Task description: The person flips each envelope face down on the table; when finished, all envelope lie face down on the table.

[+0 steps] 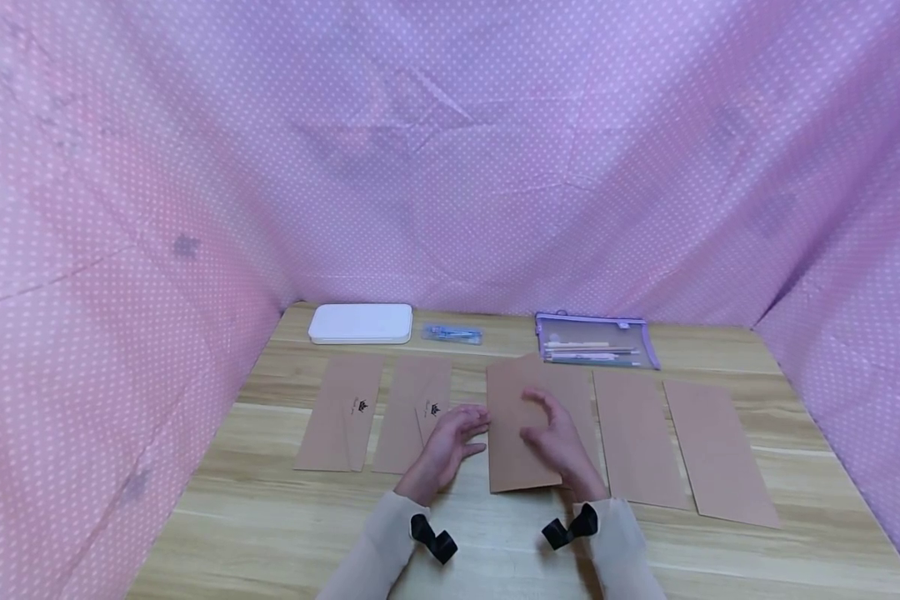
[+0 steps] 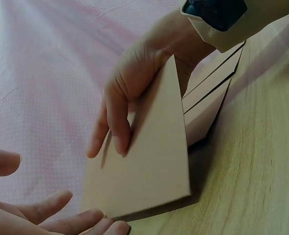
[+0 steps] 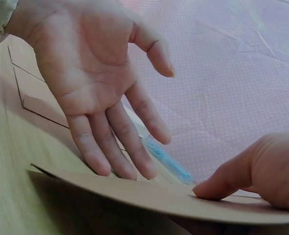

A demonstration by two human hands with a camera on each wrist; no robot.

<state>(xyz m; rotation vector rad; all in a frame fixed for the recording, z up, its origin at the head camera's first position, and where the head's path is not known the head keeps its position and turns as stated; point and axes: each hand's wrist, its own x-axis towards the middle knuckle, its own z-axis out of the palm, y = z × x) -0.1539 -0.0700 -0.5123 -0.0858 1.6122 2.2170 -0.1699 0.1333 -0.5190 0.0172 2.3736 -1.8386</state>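
Open worktop (image 1: 217, 508) runs from the left edge to two crown-printed envelopes (image 1: 328, 417). Past a strip of wood, the left hand (image 1: 450, 437) extends loose fingers to the left edge of a brown envelope (image 1: 512, 454), plain, bowed and tilted, overlapping another. The right hand (image 1: 558, 433) grips it, thumb on top. Narrow gaps separate two flat envelopes (image 1: 720, 454) farther right; open wood follows.

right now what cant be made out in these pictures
- Head view: wording of the black print, too small to read.
- Head view: contents of the white case, hidden by its top.
- Left wrist view: part of the left hand, cut off by the picture's edge.
- Right wrist view: most of the right hand's fingers, hidden by the lifted brown paper.
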